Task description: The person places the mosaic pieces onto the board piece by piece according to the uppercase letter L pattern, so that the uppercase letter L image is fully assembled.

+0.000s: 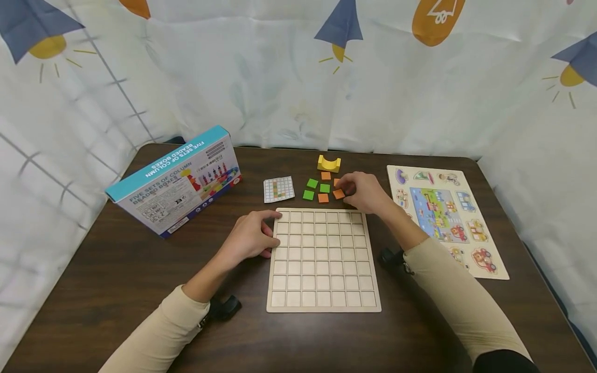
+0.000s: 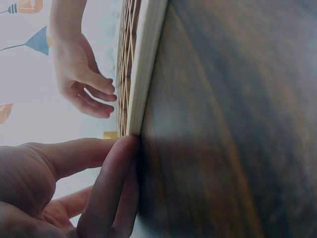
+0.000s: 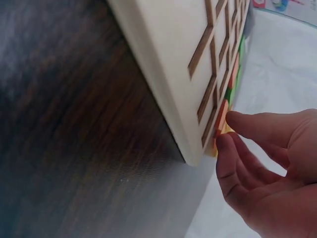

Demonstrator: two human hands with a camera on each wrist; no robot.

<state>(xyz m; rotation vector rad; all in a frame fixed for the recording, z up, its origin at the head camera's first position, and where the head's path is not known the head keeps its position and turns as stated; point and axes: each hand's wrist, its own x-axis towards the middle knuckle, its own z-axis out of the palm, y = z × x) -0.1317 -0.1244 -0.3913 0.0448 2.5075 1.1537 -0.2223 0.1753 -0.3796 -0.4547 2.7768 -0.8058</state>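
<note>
The left hand (image 1: 249, 235) rests spread fingers against the left edge of a pale wooden grid board (image 1: 323, 260), probably steadying it; the right hand (image 1: 361, 192), fingertips narrowed, meets an orange square tile (image 1: 338, 194) just beyond, whether pinching I can't tell

The dark brown, wood-grained table (image 1: 116, 269) carries a pale gridded board (image 1: 323, 268) near its middle; beyond that lie green squares (image 1: 324, 188), orange squares (image 1: 323, 198) and a curved yellow block (image 1: 329, 165), with a small printed card (image 1: 279, 189) to their left, a box (image 1: 179, 186) standing farther left and a picture board (image 1: 440, 215) at the right
</note>
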